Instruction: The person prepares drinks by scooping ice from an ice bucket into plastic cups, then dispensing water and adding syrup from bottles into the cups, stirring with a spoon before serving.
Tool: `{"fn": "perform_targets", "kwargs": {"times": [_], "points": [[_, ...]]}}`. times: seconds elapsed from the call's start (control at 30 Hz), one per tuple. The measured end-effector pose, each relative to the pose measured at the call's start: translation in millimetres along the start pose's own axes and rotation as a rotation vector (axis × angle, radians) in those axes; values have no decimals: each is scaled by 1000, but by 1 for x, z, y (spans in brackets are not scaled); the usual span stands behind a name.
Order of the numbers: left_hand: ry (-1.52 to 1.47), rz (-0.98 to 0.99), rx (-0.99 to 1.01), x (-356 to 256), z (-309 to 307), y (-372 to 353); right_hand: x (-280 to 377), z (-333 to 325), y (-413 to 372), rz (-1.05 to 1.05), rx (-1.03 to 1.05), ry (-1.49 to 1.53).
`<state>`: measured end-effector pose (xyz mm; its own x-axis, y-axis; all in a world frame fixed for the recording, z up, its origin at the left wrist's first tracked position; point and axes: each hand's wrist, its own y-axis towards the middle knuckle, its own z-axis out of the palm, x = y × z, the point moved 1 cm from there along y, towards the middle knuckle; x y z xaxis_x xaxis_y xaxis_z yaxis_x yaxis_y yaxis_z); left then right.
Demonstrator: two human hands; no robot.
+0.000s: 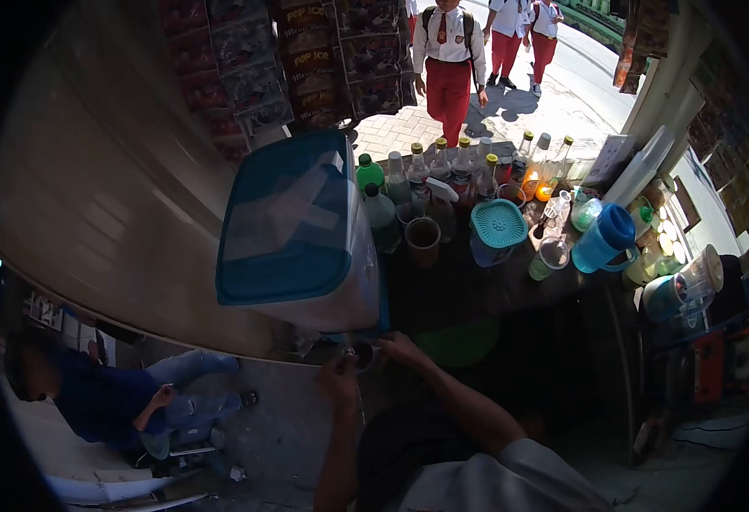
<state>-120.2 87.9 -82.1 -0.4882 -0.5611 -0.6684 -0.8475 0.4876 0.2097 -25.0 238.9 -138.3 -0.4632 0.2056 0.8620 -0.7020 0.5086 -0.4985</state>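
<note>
Below the large clear container with a blue lid, both my hands meet at the counter's near edge. My left hand is closed, its fingertips pinched at a small dark round thing that looks like a cup. Something small and pale shows at those fingertips, too dim to name. On the other side of the cup, my right hand has its fingers bent together by the rim. Shadow hides what they grip, if anything.
Glass bottles line the counter's back. A turquoise-lidded tub, a brown cup, a plastic cup and a blue pitcher stand nearer. Sachets hang above. A seated person is at lower left; people in uniform walk outside.
</note>
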Motion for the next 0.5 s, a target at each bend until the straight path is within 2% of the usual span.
{"fn": "perform_targets", "kwargs": {"times": [0.17, 0.37, 0.5], "points": [[21, -69, 67, 10, 4, 3, 3, -4, 4, -16, 10, -104], [91, -61, 143, 3, -3, 11, 2, -9, 14, -27, 34, -136], [-1, -48, 114, 2, -2, 11, 3, -12, 22, -56, 44, -140]]}}
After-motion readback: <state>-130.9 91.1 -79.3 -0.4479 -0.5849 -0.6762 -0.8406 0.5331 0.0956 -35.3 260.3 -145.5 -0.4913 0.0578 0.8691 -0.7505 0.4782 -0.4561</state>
